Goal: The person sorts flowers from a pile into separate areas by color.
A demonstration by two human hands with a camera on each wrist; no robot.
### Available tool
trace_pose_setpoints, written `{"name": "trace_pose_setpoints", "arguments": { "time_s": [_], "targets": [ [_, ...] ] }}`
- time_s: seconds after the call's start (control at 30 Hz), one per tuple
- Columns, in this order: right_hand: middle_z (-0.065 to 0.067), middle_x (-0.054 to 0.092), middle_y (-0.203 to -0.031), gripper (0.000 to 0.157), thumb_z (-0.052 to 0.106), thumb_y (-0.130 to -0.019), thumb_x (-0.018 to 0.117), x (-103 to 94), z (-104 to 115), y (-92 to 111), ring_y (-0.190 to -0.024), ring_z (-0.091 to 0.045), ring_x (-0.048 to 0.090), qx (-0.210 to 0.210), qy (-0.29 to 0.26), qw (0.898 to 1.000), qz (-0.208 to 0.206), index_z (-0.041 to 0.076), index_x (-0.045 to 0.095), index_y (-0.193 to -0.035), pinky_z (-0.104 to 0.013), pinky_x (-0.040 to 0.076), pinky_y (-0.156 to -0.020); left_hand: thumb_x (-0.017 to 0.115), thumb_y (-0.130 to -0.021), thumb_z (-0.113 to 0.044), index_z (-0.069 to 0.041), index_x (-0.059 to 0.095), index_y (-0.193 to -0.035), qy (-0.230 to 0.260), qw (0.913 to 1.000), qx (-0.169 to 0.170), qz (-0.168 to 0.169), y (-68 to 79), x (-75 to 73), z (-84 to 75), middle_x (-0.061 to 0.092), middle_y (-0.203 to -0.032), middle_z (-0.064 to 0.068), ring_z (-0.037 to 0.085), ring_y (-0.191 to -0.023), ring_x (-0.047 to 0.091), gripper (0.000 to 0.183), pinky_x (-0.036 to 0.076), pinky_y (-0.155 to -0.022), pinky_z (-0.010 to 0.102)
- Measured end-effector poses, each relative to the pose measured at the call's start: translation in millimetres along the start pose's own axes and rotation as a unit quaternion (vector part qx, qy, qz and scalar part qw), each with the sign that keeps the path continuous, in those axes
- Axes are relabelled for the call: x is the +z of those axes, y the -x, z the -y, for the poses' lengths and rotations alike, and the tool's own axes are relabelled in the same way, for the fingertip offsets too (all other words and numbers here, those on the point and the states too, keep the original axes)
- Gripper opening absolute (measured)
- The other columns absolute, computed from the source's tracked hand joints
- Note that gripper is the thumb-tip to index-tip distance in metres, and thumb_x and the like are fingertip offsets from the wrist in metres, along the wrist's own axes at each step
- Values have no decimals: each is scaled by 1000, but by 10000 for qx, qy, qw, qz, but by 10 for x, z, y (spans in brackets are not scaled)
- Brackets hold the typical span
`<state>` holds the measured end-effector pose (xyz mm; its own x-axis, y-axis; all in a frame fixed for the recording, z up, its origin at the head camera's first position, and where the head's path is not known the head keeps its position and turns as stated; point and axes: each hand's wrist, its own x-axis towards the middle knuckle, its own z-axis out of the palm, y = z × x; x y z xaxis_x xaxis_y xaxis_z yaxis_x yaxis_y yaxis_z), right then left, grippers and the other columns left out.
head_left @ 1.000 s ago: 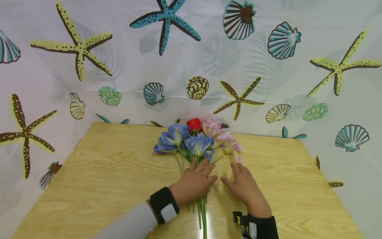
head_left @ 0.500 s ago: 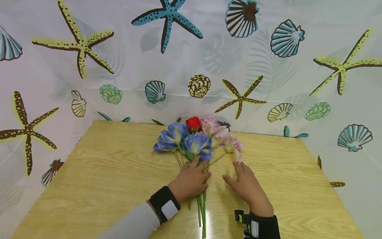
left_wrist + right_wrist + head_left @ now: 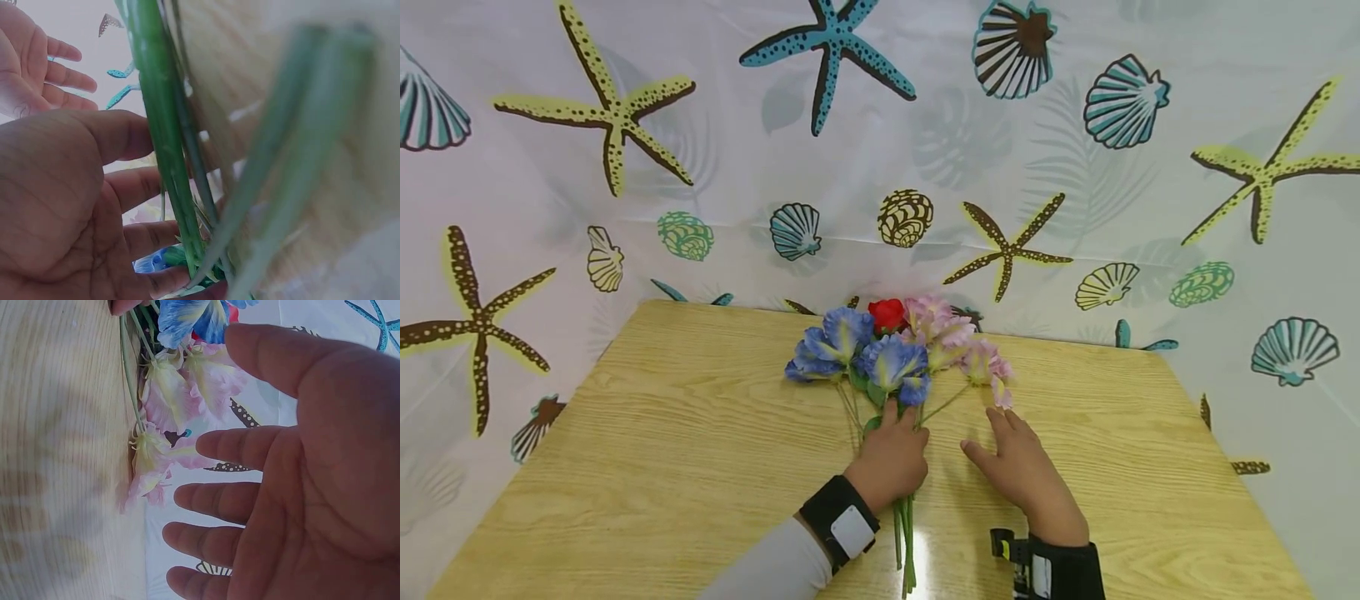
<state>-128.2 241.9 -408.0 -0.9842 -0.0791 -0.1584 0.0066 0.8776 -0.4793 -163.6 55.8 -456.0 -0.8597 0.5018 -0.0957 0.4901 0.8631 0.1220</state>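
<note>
A bunch of artificial flowers lies on the wooden table, heads toward the back. It has blue blooms (image 3: 891, 364), a red rose (image 3: 887, 315) and pink blooms (image 3: 936, 325). My left hand (image 3: 891, 458) grips the green stems (image 3: 908, 533) just below the blue heads. In the left wrist view, its thumb and fingers curl about the stems (image 3: 165, 125), partly hidden behind them. To the right, my right hand (image 3: 1022, 475) holds nothing, its fingers extended and thumb spread. Its fingertips are close to the lowest pink bloom (image 3: 153, 462).
The wooden table (image 3: 700, 433) reaches back to a white cloth (image 3: 850, 158) printed with starfish and shells. Stem ends point toward the near edge. Black bands wrap both wrists, and a small camera device (image 3: 1009, 546) sits by the right one.
My left hand, earlier spread over the stems, has drawn its fingers in around them and pulled the stems closer together. The right hand has shifted only slightly right and stays extended.
</note>
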Motion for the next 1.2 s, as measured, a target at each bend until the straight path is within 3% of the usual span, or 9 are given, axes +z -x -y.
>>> {"name": "trace_pose_setpoints", "arguments": {
  "time_s": [0.07, 0.17, 0.27, 0.37, 0.43, 0.87, 1.2],
  "targets": [
    [-38, 26, -151, 74, 37, -100, 58, 2, 6, -5, -139, -56, 23, -34, 10, 10000, -6, -11, 30, -149, -67, 26, -107, 60, -98, -30, -16, 62, -136, -138, 9999, -52, -27, 4, -4, 7, 42, -150, 12, 42, -141, 27, 40, 56, -79, 40],
    [-38, 27, -151, 74, 36, -100, 58, 1, 16, -11, -139, -56, 24, -81, 29, 10000, -7, -12, 30, -149, -67, 26, -107, 59, -98, -29, -15, 62, -135, -597, 9982, -13, -95, 18, -18, 36, 46, -146, 11, 38, -139, 33, 40, 50, -93, 39],
    [-39, 26, -151, 74, 34, -100, 58, -5, 26, -13, -138, -56, 23, -74, -24, 10000, 23, -11, 29, -150, -68, 27, -106, 58, -99, -30, -14, 61, -136, -649, 9978, -92, -74, 47, -46, 80, 46, -146, 11, 36, -138, 34, 41, 51, -91, 37],
    [-39, 23, -151, 75, 36, -100, 58, -3, 35, -17, -138, -57, 23, -32, -72, 9999, 81, -10, 27, -151, -68, 27, -105, 59, -99, -33, -13, 60, -138, -303, 9992, -272, -8, 86, -64, 139, 43, -149, 11, 39, -140, 31, 43, 57, -76, 34],
    [-39, 22, -152, 76, 37, -101, 57, 1, 37, -21, -139, -57, 22, -9, -93, 9999, 124, -9, 27, -152, -69, 27, -105, 61, -98, -36, -12, 59, -139, -100, 9994, -342, 19, 113, -71, 190, 43, -150, 11, 39, -142, 30, 46, 57, -73, 34],
    [-39, 23, -152, 74, 38, -101, 56, 21, 68, -24, -139, -56, 23, -2, -73, 9998, 203, -10, 29, -151, -68, 26, -106, 65, -96, -41, -7, 56, -140, 494, 9967, -641, -50, 283, -14, 674, 41, -150, 16, 44, -143, 25, 57, 52, -91, 45],
    [-38, 23, -152, 76, 40, -101, 56, 44, 52, -23, -140, -55, 22, -19, -34, 9997, 224, -10, 28, -151, -68, 25, -107, 66, -95, -39, -2, 57, -137, 618, 9935, -928, -220, 483, -11, 1033, 43, -147, 20, 47, -139, 28, 57, 49, -94, 51]
  ]
}}
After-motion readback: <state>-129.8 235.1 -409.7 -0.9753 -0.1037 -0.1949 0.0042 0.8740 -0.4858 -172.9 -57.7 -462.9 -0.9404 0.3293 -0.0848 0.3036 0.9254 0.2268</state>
